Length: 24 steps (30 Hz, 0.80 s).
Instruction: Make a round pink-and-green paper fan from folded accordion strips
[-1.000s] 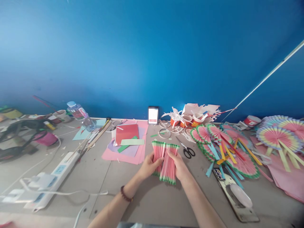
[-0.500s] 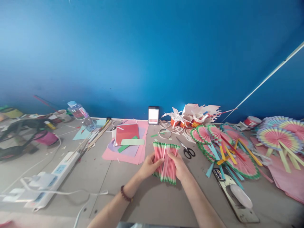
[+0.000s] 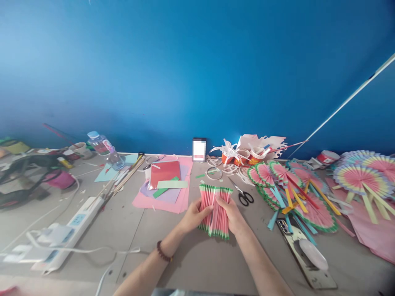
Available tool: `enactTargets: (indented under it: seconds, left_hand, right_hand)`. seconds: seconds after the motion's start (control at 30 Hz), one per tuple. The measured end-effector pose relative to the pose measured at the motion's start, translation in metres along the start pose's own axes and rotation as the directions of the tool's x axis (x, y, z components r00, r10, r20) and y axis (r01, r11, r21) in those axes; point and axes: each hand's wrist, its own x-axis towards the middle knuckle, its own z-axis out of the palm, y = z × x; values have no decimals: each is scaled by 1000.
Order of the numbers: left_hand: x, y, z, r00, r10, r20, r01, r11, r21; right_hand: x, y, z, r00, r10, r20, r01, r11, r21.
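Between my hands is a pleated paper fan (image 3: 215, 216), pink with green edges at top and bottom, its folds running lengthwise. My left hand (image 3: 196, 214) grips its left side, thumb lying across the front. On the right side my right hand (image 3: 232, 213) holds it the same way, thumb near the upper middle. The fingers behind the paper are hidden. A pair of black-handled scissors (image 3: 246, 199) lies just beyond my right hand. Rolls of tape (image 3: 214, 173) rest on the table farther back.
Coloured paper sheets (image 3: 165, 170) lie to the left. Finished paper fans (image 3: 314, 205) crowd the right, beside a phone (image 3: 321, 275) with a white mouse (image 3: 314, 255) on it. A power strip (image 3: 77, 226) and a water bottle (image 3: 108, 150) stand on the left; a blue wall (image 3: 185, 74) closes off the back.
The right edge of the pleated paper has drawn in very slightly toward the left, with my right thumb. My left hand holds its place.
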Motion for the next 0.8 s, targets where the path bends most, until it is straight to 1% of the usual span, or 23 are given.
enactTargets:
  seconds: [0.17,0.33,0.5,0.7,0.8]
  left_hand:
    - [-1,3,-1,999,-23,24,23,1000,9]
    - [-1,3,-1,1000,2,29,-2,1000,7]
    - [-1,4,0,999,-1,34,0,1000,21]
    - [-3,13,2,1000,0,30,0,1000,4]
    - [-3,14,2,1000,-7,23,7,1000,5]
  right_hand:
    - [1,1,-1,1000,4,29,-5,1000,12]
    - [3,3,-4,999,-3,37,2,1000,21]
    - [4,4,-4,999,9,37,-9,1000,15]
    - [4,6,-3,1000,-19,3,19,999,-30]
    - [3,5,-2,1000,-17,-20,16,999,-52]
